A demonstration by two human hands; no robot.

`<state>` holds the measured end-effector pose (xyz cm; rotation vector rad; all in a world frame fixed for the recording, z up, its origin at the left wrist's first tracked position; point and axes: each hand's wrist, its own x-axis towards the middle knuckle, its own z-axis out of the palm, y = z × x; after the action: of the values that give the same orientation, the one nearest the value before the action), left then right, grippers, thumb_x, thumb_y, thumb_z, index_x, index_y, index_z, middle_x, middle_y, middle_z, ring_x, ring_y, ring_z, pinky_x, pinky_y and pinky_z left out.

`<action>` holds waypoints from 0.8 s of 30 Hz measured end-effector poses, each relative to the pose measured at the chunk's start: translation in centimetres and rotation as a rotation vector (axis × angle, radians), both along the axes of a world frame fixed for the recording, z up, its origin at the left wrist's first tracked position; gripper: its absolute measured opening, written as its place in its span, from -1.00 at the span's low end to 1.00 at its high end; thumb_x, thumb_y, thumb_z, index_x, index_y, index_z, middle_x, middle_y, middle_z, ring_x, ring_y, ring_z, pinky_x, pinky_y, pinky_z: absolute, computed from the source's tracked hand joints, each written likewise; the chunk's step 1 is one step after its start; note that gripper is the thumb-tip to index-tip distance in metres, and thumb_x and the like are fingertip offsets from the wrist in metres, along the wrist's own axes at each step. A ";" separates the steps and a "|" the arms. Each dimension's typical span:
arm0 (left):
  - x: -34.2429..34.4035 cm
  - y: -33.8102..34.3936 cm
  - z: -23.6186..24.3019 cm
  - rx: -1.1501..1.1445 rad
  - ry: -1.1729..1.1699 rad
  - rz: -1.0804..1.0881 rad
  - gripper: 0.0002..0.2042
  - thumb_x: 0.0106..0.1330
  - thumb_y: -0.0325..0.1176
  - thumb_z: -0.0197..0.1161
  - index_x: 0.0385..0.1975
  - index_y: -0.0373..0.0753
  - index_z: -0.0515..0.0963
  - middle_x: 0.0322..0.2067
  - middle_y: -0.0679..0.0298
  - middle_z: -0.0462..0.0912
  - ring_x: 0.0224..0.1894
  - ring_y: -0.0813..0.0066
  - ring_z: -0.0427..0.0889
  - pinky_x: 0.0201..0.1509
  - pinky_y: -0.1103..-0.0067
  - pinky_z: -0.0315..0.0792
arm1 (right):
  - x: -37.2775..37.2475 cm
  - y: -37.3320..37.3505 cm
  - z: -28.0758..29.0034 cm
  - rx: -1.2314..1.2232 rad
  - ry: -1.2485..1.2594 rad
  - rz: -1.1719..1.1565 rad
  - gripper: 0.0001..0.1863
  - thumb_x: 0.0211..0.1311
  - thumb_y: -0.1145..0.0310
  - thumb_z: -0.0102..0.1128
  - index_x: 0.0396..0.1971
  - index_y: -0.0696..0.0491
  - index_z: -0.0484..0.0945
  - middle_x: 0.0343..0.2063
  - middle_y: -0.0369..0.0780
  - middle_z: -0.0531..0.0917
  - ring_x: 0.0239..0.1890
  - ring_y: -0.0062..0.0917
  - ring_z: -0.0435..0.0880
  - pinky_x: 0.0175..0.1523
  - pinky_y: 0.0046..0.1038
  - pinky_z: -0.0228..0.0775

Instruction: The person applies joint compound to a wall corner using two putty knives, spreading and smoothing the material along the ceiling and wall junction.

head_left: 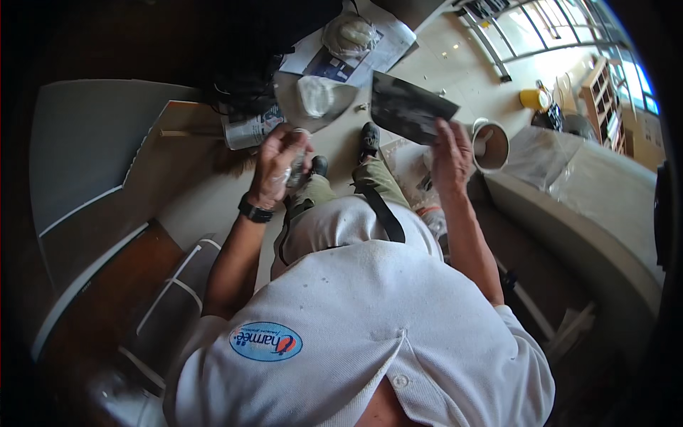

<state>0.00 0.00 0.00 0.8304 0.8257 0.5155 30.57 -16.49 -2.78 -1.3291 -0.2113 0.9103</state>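
My left hand (pixel 279 165) is wrapped round the handle of a putty knife (pixel 288 114). A lump of white putty (pixel 315 95) lies on its wide blade. Some clear plastic shows about the handle and the fingers. In my right hand (pixel 451 155) is a dark rectangular trowel (pixel 411 108), with its blade tilted and smeared in places. Its handle is hidden behind the blade and the hand. The two blades are close together but apart, held in front of my body above the floor.
Ahead, a bag of white material (pixel 351 37) sits on printed sheets (pixel 398 39). A white bucket (pixel 491 146) stands beyond my right hand, near a plastic-covered surface (pixel 569 160). Grey panels (pixel 92 142) lean at left. A metal ladder (pixel 526 50) and a yellow container (pixel 532 98) are far right.
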 end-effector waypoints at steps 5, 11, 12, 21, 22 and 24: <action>1.9 0.7 2.4 0.245 0.438 0.203 -0.67 0.25 -0.19 0.54 -0.25 -0.20 0.51 -0.56 0.50 0.43 -0.66 0.75 0.35 -0.63 0.70 0.25 | 12.2 1.9 3.7 -0.008 0.091 -0.206 -0.79 0.41 0.23 0.29 -0.10 0.01 0.63 -0.21 -0.29 0.70 -0.20 -0.56 0.68 -0.15 -0.48 0.57; 3.7 3.6 7.1 0.400 0.715 0.412 -0.64 0.30 -0.10 0.48 -0.23 -0.23 0.52 -0.62 0.49 0.42 -0.71 0.76 0.32 -0.68 0.69 0.19 | 22.4 7.1 5.8 0.225 0.233 0.018 -0.70 0.31 0.52 0.28 0.03 0.08 0.58 -0.12 -0.23 0.70 -0.10 -0.43 0.69 0.03 -0.33 0.56; 4.0 4.0 8.4 0.426 0.708 0.437 -0.64 0.31 -0.09 0.47 -0.25 -0.24 0.53 -0.63 0.49 0.40 -0.71 0.75 0.32 -0.67 0.68 0.21 | 23.1 7.8 6.5 0.314 0.324 0.144 -0.65 0.25 0.63 0.27 0.04 0.12 0.56 -0.11 -0.21 0.71 -0.02 -0.41 0.69 0.14 -0.33 0.56; 6.9 10.2 12.1 0.755 0.814 0.509 -0.61 0.39 -0.11 0.41 -0.53 -0.16 0.38 -0.63 0.51 0.23 -0.64 0.74 0.21 -0.56 0.65 0.16 | 22.4 16.3 9.2 0.373 0.587 0.160 -0.69 0.38 0.38 0.27 0.07 0.09 0.57 -0.03 -0.20 0.72 0.04 -0.34 0.71 0.21 -0.14 0.56; 7.2 11.5 11.3 0.835 0.842 0.521 -0.59 0.39 -0.10 0.40 -0.53 -0.18 0.37 -0.62 0.50 0.23 -0.61 0.72 0.21 -0.53 0.63 0.18 | 22.5 16.9 8.9 0.369 0.636 0.166 -0.69 0.39 0.36 0.25 0.07 0.08 0.57 -0.03 -0.20 0.72 0.04 -0.34 0.71 0.21 -0.14 0.57; 9.2 13.9 10.4 0.998 0.886 0.571 -0.58 0.41 -0.07 0.38 -0.47 -0.28 0.41 -0.56 0.47 0.28 -0.48 0.57 0.22 -0.34 0.53 0.27 | 22.6 18.0 7.2 0.285 0.662 0.135 -0.71 0.42 0.28 0.19 0.04 0.07 0.59 -0.06 -0.21 0.73 0.02 -0.35 0.72 0.18 -0.14 0.59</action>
<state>9.22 13.94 10.44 1.8201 1.6866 1.1380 53.14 1.46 4.45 -0.7066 0.0845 1.3311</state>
